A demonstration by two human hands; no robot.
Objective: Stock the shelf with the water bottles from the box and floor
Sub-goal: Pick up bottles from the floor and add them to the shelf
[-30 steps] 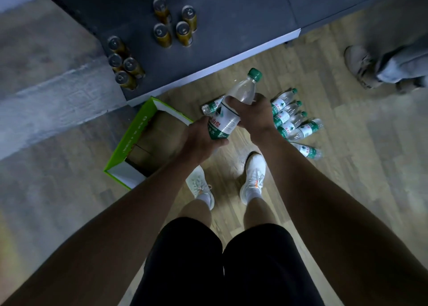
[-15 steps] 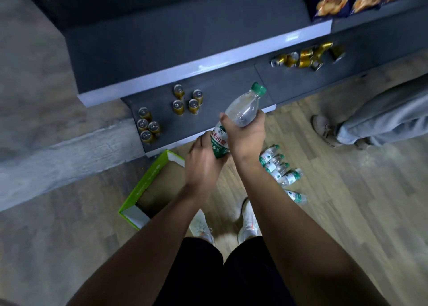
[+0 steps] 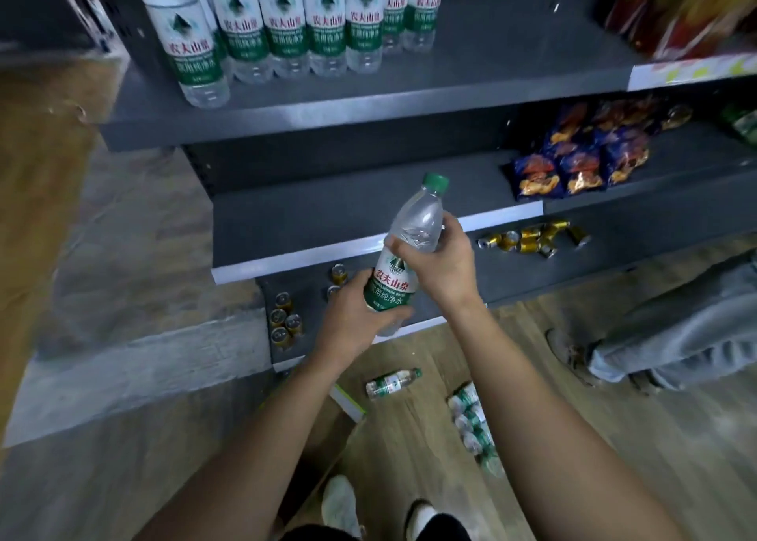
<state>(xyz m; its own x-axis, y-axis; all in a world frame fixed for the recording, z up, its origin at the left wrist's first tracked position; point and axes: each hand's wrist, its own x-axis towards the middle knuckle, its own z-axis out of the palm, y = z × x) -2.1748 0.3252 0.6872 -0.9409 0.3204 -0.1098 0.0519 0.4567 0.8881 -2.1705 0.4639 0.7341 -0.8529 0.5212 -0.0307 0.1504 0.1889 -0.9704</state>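
I hold one clear water bottle (image 3: 413, 233) with a green cap and green label, tilted, in front of the shelves. My left hand (image 3: 352, 319) grips its lower part at the label. My right hand (image 3: 442, 266) grips its upper part below the neck. Several matching bottles (image 3: 286, 24) stand in rows on the upper dark grey shelf (image 3: 368, 106). On the wooden floor one bottle (image 3: 392, 383) lies alone and several more bottles (image 3: 475, 430) lie in a bunch. A corner of the green-edged box (image 3: 348, 401) shows under my left forearm.
The middle shelf (image 3: 327, 221) carries snack bags (image 3: 573, 164) at its right. Gold cans (image 3: 284, 321) stand on the bottom shelf, more cans (image 3: 528, 239) lie further right. Another person's leg and shoe (image 3: 655, 344) are on the floor at the right. My shoes (image 3: 340, 503) are below.
The view has risen from the floor to the shelves, bringing the stocked upper shelf into sight. Both hands have lifted the bottle up, keeping the same hold.
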